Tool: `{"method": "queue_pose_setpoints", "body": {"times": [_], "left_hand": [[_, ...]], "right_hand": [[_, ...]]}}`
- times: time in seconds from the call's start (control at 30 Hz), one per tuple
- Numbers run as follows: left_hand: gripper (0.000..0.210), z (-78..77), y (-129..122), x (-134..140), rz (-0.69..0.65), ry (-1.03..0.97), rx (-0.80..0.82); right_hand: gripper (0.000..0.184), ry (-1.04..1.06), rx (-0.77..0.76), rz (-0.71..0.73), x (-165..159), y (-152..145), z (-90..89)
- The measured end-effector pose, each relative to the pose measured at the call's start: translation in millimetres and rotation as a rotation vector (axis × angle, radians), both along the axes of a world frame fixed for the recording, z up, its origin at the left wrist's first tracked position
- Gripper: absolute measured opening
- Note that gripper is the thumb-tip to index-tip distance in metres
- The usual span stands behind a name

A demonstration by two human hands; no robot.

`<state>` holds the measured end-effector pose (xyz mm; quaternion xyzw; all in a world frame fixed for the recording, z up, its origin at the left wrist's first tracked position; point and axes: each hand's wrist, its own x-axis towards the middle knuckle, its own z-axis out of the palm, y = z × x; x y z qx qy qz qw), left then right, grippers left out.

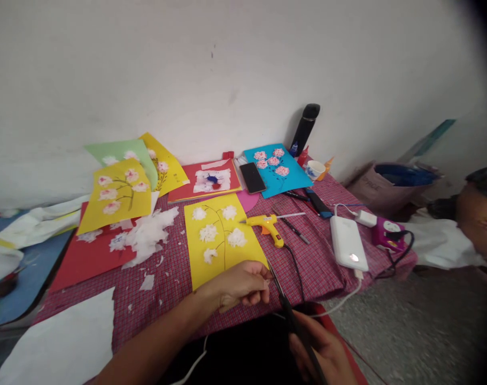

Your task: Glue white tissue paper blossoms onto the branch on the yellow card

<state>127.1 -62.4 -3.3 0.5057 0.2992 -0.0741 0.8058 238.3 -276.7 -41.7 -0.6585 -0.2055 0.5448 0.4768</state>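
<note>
My left hand (245, 283) is closed in a pinch just in front of a yellow sheet (195, 251) with white paper flowers on a drawn brown stem. Whatever its fingertips hold is too small to make out. In my right hand (321, 345) is a long black-handled tool (293, 318), its thin silver end pointing up beside the left fingertips. I cannot tell whether tool and fingertips touch. A yellow glue gun (267, 224) with a clear stick in its back lies partly on the sheet's right edge, its black cord running down toward me.
Torn white tissue (151, 235) lies left on the checked tablecloth (175, 286). Flower cards, including a blue card (281, 184), stand along the back with a phone (252, 177), paper cup (315, 169) and black bottle (305, 128). A white power bank (348, 243) with cables sits right. Another person is at the far right.
</note>
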Motion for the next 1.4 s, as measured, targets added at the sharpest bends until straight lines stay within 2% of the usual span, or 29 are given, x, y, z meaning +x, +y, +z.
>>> {"method": "queue_pose_setpoints", "body": {"times": [0.37,0.47,0.7,0.9,1.03,1.13,1.23,1.3,1.4], "left_hand": [[0.018,-0.3,-3.2,-0.9,-0.008,-0.053,0.013],[0.017,-0.3,-3.1,-0.2,-0.013,-0.059,0.002],[0.018,1.5,-2.1,0.7,-0.040,-0.050,0.001],[0.019,-1.2,3.0,1.4,-0.033,-0.042,0.020],[0.025,-0.8,3.9,-2.1,-0.027,-0.018,0.067],[0.033,1.4,1.3,-7.4,-0.004,-0.016,0.088],[0.034,3.6,-2.3,-14.6,0.022,-0.021,0.089],[0.034,4.2,-4.5,-20.4,0.037,-0.040,0.084],[0.033,4.1,-6.8,-30.8,0.074,-0.085,0.081]], "right_hand": [[0.061,0.024,0.035,-0.018,3.2,8.1,11.9],[0.063,-0.012,0.017,-0.019,2.7,7.5,10.9],[0.055,-0.072,0.061,-0.015,3.6,1.9,4.5],[0.051,-0.092,0.017,-0.010,1.0,0.1,1.6],[0.055,-0.113,0.038,-0.045,11.3,-0.3,8.2],[0.051,-0.270,0.096,-0.091,36.5,6.3,23.9],[0.046,-0.562,0.115,-0.051,70.9,21.1,38.7],[0.047,-0.785,0.014,0.001,91.0,33.9,43.5],[0.045,-1.116,-0.248,0.095,108.6,54.4,44.6]]}}
